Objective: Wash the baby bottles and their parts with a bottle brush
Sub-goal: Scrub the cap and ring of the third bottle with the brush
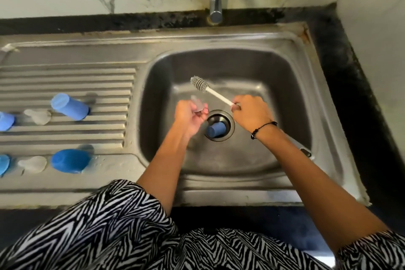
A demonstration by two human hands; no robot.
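Head view: over the steel sink point(291, 85) basin, right hand point(251, 114) grips bottle brush point(210, 90) handle, fingers curled. Left hand point(189, 119) pinches a clear teat point(197, 105). Blue cap point(215, 129) in the drain. Two blue bottles point(70, 106) on the left drainboard.

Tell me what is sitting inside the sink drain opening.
A small blue cap-like part lies tilted in the drain opening of the sink. The drain beneath it is covered, and the left hand hides the opening's left edge.
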